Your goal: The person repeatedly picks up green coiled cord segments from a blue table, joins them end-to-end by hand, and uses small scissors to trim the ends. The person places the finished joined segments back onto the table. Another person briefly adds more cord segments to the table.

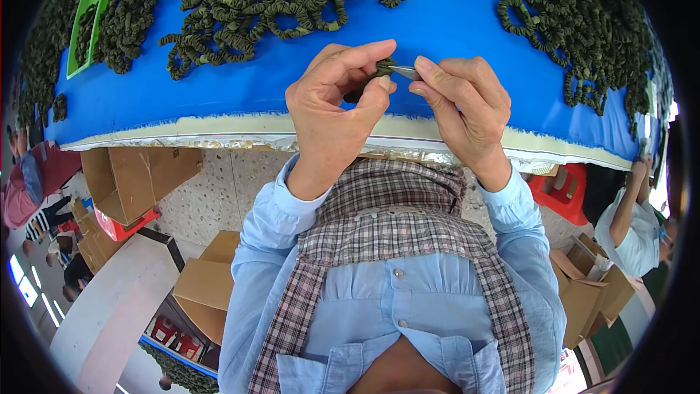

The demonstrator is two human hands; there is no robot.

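Above the near edge of the blue-covered table (240,91), my left hand (328,102) pinches a dark green scrunchie (384,67) between thumb and fingers. Most of that scrunchie is hidden by my fingers. My right hand (470,106) is closed on a small pointed metal tool (405,71), which looks like tweezers. Its tip touches the fabric at my left fingertips, while its rear end is covered by my hand. Beyond my hands lies a spread of ruched green scrunchies (292,0), some with a lighter green patch.
More scrunchies (598,36) are heaped at the right. On the left, a green tray (93,11) stands among other piles. Cardboard boxes (138,179) and a red stool (561,193) sit below the table edge. Another person (627,226) is at the far right.
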